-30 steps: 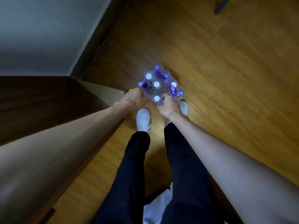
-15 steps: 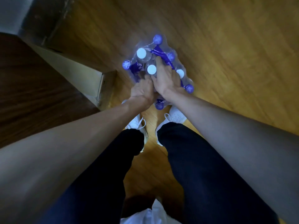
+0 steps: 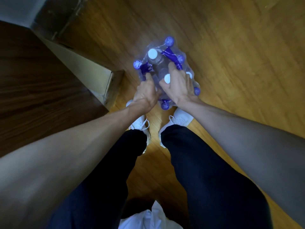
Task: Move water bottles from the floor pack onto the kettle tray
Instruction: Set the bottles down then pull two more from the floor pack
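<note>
Floor (image 3: 231, 63): opening the pack (image 3: 156, 65)

Pack sits on wood boards at the shoes (image 3: 181, 119). Right hand (image 3: 178, 86) spread over the top to brace it, white-capped bottle (image 3: 167, 78) between thumb and forefinger. Left hand (image 3: 146, 95) pokes a forefinger into the wrap (image 3: 145, 70), probably tearing it; its grip is unclear. No tray visible.

Left hand (image 3: 146, 95) and right hand (image 3: 179, 87) moved from the pack's (image 3: 156, 66) near edge onto its top, fingers (image 3: 172, 68) spreading apart.

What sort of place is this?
Likely a hotel or home room, not certain: wood-plank floor, dark wooden furniture top beside a wall, shrink-wrapped pack of water bottles.
</note>
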Demonstrator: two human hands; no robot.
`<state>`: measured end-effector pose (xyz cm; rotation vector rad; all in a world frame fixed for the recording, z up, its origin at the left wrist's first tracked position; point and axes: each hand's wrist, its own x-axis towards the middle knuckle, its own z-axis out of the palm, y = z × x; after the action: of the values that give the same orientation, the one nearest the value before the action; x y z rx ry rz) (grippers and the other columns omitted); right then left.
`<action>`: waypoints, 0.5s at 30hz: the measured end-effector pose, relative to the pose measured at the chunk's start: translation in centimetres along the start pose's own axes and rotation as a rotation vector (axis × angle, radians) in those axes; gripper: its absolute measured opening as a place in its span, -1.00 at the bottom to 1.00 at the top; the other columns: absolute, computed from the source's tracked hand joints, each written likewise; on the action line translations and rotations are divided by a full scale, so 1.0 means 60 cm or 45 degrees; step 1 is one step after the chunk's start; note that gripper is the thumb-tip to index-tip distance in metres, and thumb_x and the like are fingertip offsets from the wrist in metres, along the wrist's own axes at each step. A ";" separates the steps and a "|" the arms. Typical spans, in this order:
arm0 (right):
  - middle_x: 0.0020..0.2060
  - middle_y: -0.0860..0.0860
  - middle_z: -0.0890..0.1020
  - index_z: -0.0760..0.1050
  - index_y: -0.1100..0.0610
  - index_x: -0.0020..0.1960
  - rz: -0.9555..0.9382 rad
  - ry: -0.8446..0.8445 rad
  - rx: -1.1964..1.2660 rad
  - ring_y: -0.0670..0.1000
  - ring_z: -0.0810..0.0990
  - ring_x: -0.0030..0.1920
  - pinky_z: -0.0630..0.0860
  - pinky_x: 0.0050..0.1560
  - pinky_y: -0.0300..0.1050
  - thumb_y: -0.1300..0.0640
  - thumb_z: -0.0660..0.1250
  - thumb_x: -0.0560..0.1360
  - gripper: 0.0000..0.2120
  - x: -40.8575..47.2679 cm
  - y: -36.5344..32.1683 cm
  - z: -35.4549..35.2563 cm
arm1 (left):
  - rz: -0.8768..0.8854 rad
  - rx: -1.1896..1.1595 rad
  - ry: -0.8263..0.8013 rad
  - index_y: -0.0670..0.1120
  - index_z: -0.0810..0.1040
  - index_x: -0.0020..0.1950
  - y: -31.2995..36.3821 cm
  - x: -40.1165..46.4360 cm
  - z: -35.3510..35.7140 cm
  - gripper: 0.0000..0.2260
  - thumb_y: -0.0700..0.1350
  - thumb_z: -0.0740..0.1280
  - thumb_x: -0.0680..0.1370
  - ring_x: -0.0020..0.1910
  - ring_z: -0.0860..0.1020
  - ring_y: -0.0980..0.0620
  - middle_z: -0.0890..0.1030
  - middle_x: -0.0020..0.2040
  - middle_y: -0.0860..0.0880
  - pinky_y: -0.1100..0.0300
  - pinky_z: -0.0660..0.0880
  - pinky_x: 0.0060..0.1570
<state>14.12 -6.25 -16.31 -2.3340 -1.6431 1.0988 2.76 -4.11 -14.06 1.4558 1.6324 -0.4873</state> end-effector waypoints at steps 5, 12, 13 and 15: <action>-0.20 0.28 0.65 0.42 0.24 0.17 0.059 0.031 0.057 0.31 0.63 -0.16 0.28 -0.27 -0.06 0.10 0.34 0.47 -0.67 -0.065 -0.023 -0.073 | -0.031 -0.061 0.058 -0.18 0.31 0.30 0.016 -0.076 -0.058 -0.59 -0.02 0.33 0.55 0.09 0.60 -0.32 0.61 0.13 -0.26 -0.16 0.57 0.08; -0.25 0.25 0.63 0.39 0.17 -0.01 0.144 0.091 0.210 0.29 0.61 -0.21 0.26 -0.31 -0.09 0.07 0.39 0.45 -0.74 -0.169 -0.112 -0.212 | -0.090 -0.136 0.147 -0.21 0.32 0.25 0.064 -0.227 -0.171 -0.60 -0.02 0.32 0.54 0.09 0.58 -0.33 0.59 0.11 -0.27 -0.11 0.55 0.04; -0.25 0.24 0.62 0.35 0.14 -0.06 0.158 0.102 0.234 0.29 0.61 -0.22 0.27 -0.31 -0.08 0.07 0.40 0.44 -0.74 -0.186 -0.128 -0.235 | -0.084 -0.150 0.168 -0.21 0.33 0.22 0.071 -0.253 -0.190 -0.62 -0.02 0.32 0.54 0.05 0.58 -0.33 0.59 0.06 -0.25 -0.09 0.54 -0.01; -0.23 0.22 0.62 0.32 0.11 -0.10 0.182 0.109 0.262 0.28 0.60 -0.22 0.32 -0.31 -0.06 0.05 0.43 0.41 -0.71 -0.221 -0.159 -0.280 | -0.046 -0.175 0.208 -0.20 0.34 0.15 0.089 -0.307 -0.228 -0.67 -0.03 0.33 0.55 -0.11 0.55 -0.24 0.55 -0.06 -0.17 -0.01 0.45 -0.16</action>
<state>14.34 -8.07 7.08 -2.3573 -1.2856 1.1158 1.95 -3.30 9.48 1.3955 1.7866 -0.2752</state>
